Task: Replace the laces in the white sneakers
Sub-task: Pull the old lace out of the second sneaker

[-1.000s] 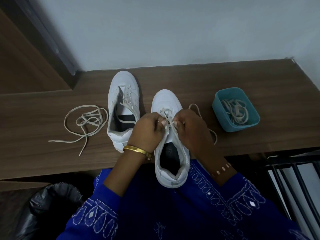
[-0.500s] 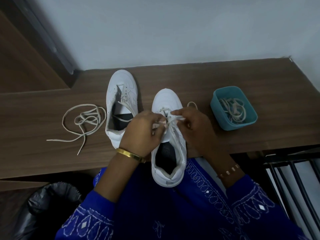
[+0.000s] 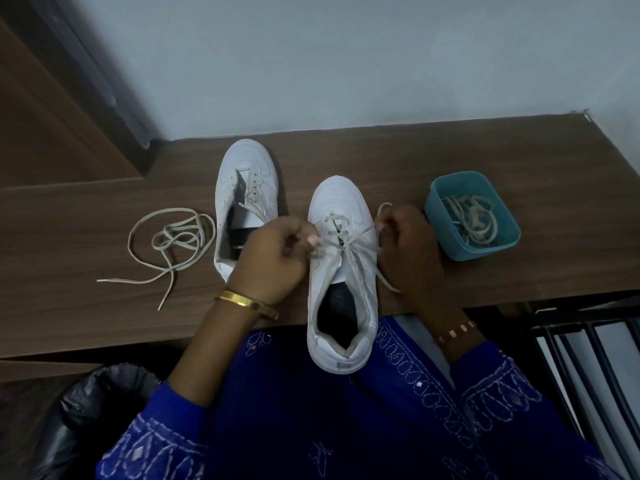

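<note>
Both hands pinch lace ends across the near sneaker [image 3: 341, 271]: left hand [image 3: 277, 258], right hand [image 3: 408, 244]. Uneven pulling could leave the lace [image 3: 349, 242] lopsided.

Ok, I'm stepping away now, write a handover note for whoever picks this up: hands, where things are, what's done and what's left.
Left hand: pinches one run of the lace at the near sneaker.
Right hand: grips the other run, pulled out to the right.
Near sneaker: on the table edge, heel overhanging toward the lap, laced through the front eyelets only.
Far sneaker: left of it, a lace only partly through.
Loose lace: on the table, far left.
Teal tub: right, holds more laces.
Left: finish lacing both sneakers.
</note>
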The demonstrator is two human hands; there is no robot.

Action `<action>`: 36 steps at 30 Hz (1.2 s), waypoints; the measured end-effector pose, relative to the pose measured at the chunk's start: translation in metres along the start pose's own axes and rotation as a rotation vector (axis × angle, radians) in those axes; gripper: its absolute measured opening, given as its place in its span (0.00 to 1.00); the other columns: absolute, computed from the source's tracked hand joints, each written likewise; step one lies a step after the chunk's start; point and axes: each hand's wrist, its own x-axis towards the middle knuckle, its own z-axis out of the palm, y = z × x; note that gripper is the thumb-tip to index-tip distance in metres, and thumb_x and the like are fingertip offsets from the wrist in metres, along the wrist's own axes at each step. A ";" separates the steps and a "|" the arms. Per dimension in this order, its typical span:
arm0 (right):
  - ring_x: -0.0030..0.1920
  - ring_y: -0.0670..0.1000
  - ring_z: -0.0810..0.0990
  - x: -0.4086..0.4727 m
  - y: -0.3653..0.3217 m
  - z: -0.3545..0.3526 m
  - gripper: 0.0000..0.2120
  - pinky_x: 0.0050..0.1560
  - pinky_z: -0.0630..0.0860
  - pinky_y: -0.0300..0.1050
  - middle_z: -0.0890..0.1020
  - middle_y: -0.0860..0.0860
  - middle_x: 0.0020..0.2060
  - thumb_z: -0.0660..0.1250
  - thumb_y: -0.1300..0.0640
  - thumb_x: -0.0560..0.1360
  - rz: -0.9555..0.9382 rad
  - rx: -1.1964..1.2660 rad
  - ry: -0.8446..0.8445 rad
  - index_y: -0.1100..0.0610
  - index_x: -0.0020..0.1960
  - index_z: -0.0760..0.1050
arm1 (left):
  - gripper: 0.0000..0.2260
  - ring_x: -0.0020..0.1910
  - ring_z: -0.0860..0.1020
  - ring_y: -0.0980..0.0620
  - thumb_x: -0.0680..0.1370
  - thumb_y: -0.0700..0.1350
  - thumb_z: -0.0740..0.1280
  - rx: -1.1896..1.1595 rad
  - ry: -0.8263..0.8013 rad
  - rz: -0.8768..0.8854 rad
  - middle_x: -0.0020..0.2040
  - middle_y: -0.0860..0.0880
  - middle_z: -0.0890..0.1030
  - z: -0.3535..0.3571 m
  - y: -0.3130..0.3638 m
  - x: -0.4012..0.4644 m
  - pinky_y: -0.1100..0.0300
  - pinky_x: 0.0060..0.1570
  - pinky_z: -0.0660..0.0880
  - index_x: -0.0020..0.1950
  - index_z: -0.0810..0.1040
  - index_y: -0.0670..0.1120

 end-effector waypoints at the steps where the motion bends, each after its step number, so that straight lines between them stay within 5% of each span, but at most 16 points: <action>1: 0.42 0.48 0.72 0.003 0.004 -0.002 0.04 0.43 0.68 0.35 0.75 0.52 0.41 0.61 0.65 0.76 0.090 0.048 0.048 0.58 0.44 0.72 | 0.06 0.36 0.74 0.60 0.75 0.40 0.64 -0.213 -0.023 -0.057 0.36 0.51 0.76 -0.007 0.004 0.000 0.68 0.40 0.69 0.39 0.74 0.46; 4: 0.44 0.51 0.75 0.008 0.012 -0.003 0.04 0.48 0.73 0.46 0.77 0.55 0.43 0.62 0.63 0.76 0.227 0.087 0.091 0.58 0.45 0.74 | 0.07 0.31 0.75 0.63 0.74 0.38 0.61 -0.535 0.015 -0.154 0.31 0.50 0.78 -0.015 0.012 0.002 0.70 0.38 0.71 0.36 0.71 0.43; 6: 0.46 0.49 0.75 0.005 0.007 -0.002 0.03 0.48 0.71 0.40 0.77 0.55 0.46 0.63 0.64 0.75 0.189 0.086 0.041 0.57 0.46 0.75 | 0.10 0.32 0.74 0.59 0.76 0.36 0.59 -0.369 0.130 -0.144 0.33 0.45 0.76 -0.007 0.011 0.003 0.68 0.37 0.69 0.35 0.72 0.41; 9: 0.50 0.46 0.72 -0.002 -0.006 -0.004 0.11 0.47 0.66 0.26 0.74 0.53 0.52 0.66 0.63 0.74 0.121 0.081 -0.038 0.59 0.56 0.75 | 0.11 0.36 0.75 0.53 0.74 0.47 0.59 -0.077 0.165 -0.054 0.34 0.45 0.77 0.007 0.003 0.002 0.60 0.40 0.69 0.37 0.74 0.42; 13: 0.56 0.53 0.75 -0.019 -0.015 0.000 0.16 0.52 0.70 0.37 0.74 0.56 0.58 0.66 0.59 0.74 0.139 0.026 -0.120 0.57 0.62 0.73 | 0.10 0.34 0.74 0.63 0.76 0.52 0.63 0.100 0.012 0.019 0.33 0.56 0.76 0.025 0.000 -0.005 0.68 0.36 0.69 0.38 0.76 0.49; 18: 0.48 0.49 0.77 -0.018 -0.016 0.000 0.17 0.49 0.73 0.42 0.77 0.54 0.53 0.63 0.59 0.75 0.108 -0.025 -0.159 0.55 0.64 0.72 | 0.09 0.46 0.77 0.49 0.76 0.46 0.67 0.237 0.115 0.071 0.46 0.46 0.80 0.043 -0.007 -0.013 0.62 0.41 0.67 0.51 0.79 0.42; 21: 0.45 0.49 0.77 -0.013 -0.016 -0.001 0.15 0.48 0.74 0.42 0.79 0.55 0.50 0.63 0.59 0.76 0.116 -0.045 -0.199 0.55 0.62 0.74 | 0.06 0.40 0.73 0.52 0.76 0.42 0.65 0.263 0.184 0.064 0.42 0.46 0.79 0.047 -0.004 -0.015 0.65 0.34 0.58 0.46 0.78 0.40; 27: 0.40 0.46 0.75 -0.008 -0.014 0.000 0.10 0.44 0.70 0.36 0.79 0.51 0.42 0.65 0.60 0.76 0.087 -0.020 -0.243 0.57 0.56 0.78 | 0.11 0.32 0.68 0.52 0.78 0.43 0.62 0.221 0.193 0.003 0.28 0.57 0.66 0.046 -0.001 -0.017 0.62 0.31 0.56 0.36 0.71 0.44; 33: 0.34 0.40 0.74 -0.006 -0.016 0.000 0.07 0.44 0.72 0.38 0.76 0.42 0.34 0.66 0.61 0.74 0.080 0.060 -0.275 0.58 0.51 0.80 | 0.15 0.31 0.72 0.45 0.74 0.51 0.54 0.133 0.204 -0.022 0.28 0.46 0.73 0.044 -0.003 -0.018 0.55 0.32 0.63 0.33 0.69 0.43; 36: 0.37 0.45 0.76 -0.005 -0.014 -0.001 0.05 0.45 0.75 0.42 0.79 0.49 0.39 0.68 0.59 0.74 0.088 0.085 -0.283 0.58 0.49 0.80 | 0.15 0.33 0.74 0.44 0.75 0.51 0.54 0.128 0.205 -0.012 0.29 0.45 0.74 0.042 -0.003 -0.021 0.54 0.32 0.66 0.34 0.69 0.44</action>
